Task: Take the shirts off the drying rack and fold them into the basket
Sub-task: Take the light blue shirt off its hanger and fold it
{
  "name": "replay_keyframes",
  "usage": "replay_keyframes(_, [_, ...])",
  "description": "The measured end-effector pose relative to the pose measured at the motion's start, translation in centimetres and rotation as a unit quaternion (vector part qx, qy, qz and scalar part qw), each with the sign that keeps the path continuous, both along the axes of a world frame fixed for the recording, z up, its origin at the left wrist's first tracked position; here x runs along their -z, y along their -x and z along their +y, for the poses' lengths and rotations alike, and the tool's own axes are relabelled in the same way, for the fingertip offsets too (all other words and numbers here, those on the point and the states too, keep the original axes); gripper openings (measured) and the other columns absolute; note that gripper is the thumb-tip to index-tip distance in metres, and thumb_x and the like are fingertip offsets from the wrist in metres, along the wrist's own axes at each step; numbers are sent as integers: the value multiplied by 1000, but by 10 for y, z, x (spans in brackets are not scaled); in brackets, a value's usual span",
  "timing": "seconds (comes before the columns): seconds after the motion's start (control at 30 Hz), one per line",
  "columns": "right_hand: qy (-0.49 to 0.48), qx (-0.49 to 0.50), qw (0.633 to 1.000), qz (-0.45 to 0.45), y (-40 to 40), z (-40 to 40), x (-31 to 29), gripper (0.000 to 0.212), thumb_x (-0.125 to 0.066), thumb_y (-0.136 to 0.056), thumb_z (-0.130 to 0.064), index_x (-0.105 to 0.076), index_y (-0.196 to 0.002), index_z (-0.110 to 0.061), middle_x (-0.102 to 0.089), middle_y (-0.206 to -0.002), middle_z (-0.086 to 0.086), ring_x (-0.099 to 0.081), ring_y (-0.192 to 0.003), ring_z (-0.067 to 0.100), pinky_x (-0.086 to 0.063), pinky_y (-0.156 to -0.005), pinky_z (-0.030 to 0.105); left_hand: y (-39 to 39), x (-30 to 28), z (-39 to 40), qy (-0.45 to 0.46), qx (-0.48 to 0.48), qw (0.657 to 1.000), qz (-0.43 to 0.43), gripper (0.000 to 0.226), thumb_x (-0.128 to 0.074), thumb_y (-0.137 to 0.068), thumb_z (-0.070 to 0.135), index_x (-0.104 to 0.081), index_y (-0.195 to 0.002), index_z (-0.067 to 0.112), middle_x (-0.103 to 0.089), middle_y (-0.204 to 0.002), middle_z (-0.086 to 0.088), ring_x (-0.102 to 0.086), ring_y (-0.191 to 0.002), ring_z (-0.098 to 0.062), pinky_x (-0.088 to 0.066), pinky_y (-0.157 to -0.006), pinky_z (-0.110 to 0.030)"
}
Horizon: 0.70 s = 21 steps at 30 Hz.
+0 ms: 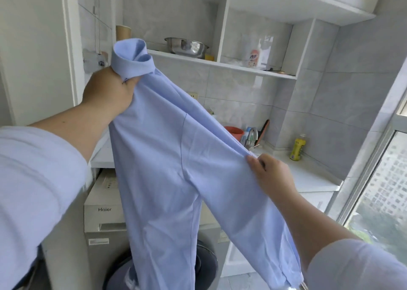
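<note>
A light blue collared shirt [167, 168] hangs in the air in front of me, its body and one sleeve drooping down. My left hand [110, 91] is raised high and grips the shirt just under the collar. Lower and to the right, my right hand [271, 175] pinches the sleeve's upper edge and holds it out sideways, so the cloth stretches between both hands. A short shiny bar at the bottom edge may be part of the drying rack [304, 286]. No basket is in view.
Behind the shirt stands a grey washing machine [103, 241] under a white counter [308, 175] with a tap [251, 137], a red basin and a yellow bottle [297, 148]. Wall shelves hold a steel bowl [187, 45]. A window is at the right.
</note>
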State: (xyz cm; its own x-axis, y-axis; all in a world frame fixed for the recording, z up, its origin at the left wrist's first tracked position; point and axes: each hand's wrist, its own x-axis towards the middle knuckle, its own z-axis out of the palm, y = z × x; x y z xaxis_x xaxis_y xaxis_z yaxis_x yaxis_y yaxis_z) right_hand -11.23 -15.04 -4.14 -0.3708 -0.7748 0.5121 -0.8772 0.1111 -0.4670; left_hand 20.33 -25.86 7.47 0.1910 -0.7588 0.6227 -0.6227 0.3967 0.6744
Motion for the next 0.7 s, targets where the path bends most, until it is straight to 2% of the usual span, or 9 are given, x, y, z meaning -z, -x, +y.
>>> replay_keyframes(0.1, [27,17,999,35,14,-28,-5,43,-42,-96,-42,-51,-73,-7,-57,-72,14,-53,-77,36,-38,-62,37,5,3,-28,6,-30,999,-29,54,-44,-93,49,-57,-112,-1,-59,-114,-27,-54,-104,-44,-41,-79,-40])
replay_keyframes(0.3, [-19,47,996,69,28,-108,4,44,-37,-97,-45,-55,-83,-7,-49,-77,7,-53,-85,34,-31,-62,33,23,17,-124,12,-63,993,-103,56,-41,-94,51,-59,-108,0,-61,-109,-29,-55,-101,-47,-42,-79,-44])
replay_keyframes(0.4, [-49,58,994,83,40,-181,21,42,-35,-98,-45,-47,-76,-12,-54,-80,11,-55,-89,34,-30,-62,33,43,37,-207,-5,-75,988,-138,51,-39,-95,47,-60,-107,3,-63,-107,-27,-57,-101,-45,-42,-80,-43])
replay_keyframes(0.47, [-80,66,991,90,48,-229,33,40,-34,-98,-46,-45,-76,-14,-62,-89,14,-56,-91,34,-33,-62,34,57,54,-261,-26,-70,985,-156,45,-39,-96,43,-60,-112,6,-63,-110,-24,-58,-103,-42,-40,-79,-39])
replay_keyframes(0.6, [-146,98,978,114,62,-325,55,42,-31,-98,-47,-50,-83,-14,-64,-97,13,-59,-92,33,-40,-66,35,82,96,-373,-77,-73,977,-183,39,-41,-96,38,-61,-111,8,-65,-108,-20,-59,-102,-41,-44,-80,-40])
replay_keyframes(0.7, [-183,108,970,118,71,-382,69,43,-28,-99,-47,-52,-87,-13,-64,-98,11,-59,-93,32,-38,-66,33,98,125,-444,-110,-70,975,-180,37,-42,-95,38,-62,-108,10,-66,-107,-19,-60,-101,-39,-44,-79,-40])
